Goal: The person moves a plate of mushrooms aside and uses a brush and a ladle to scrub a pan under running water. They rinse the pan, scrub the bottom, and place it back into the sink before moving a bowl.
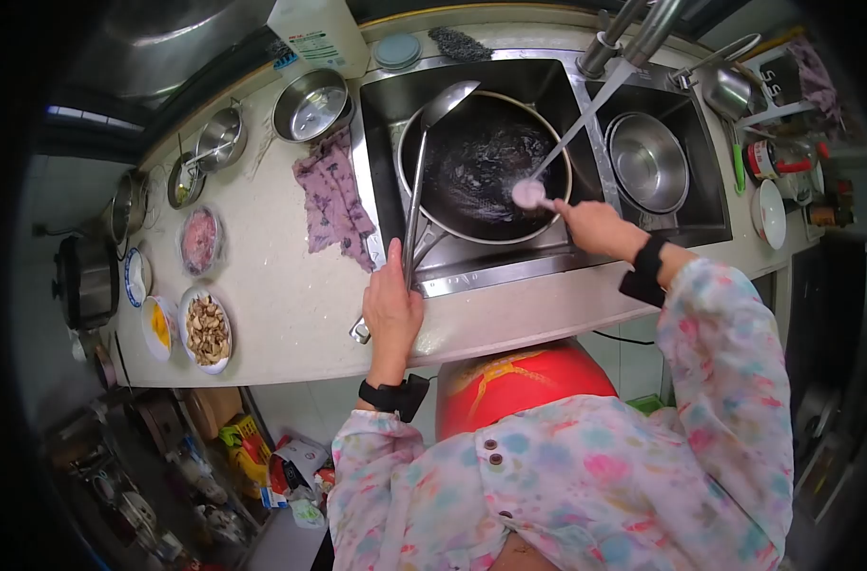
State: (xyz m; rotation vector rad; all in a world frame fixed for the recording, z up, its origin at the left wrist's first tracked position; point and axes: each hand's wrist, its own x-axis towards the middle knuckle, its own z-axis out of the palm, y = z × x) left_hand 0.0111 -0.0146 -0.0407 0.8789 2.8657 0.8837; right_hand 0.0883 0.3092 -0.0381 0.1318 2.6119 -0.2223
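A black wok (483, 169) sits in the left basin of a steel sink (386, 105). My left hand (391, 303) grips the handles at the sink's front edge, where a long steel ladle (424, 162) rests across the wok's rim. My right hand (593, 225) holds a small pink scrubber (528, 194) over the wok's right side. A stream of water (574, 133) runs from the tap (633, 38) down onto the scrubber.
A steel bowl (647, 160) lies in the right basin. A purple cloth (333, 195) hangs at the sink's left. Steel pots (310, 105), a bowl of minced meat (200, 240), a plate of sliced mushrooms (207, 330) and a rice cooker (86, 281) stand along the counter.
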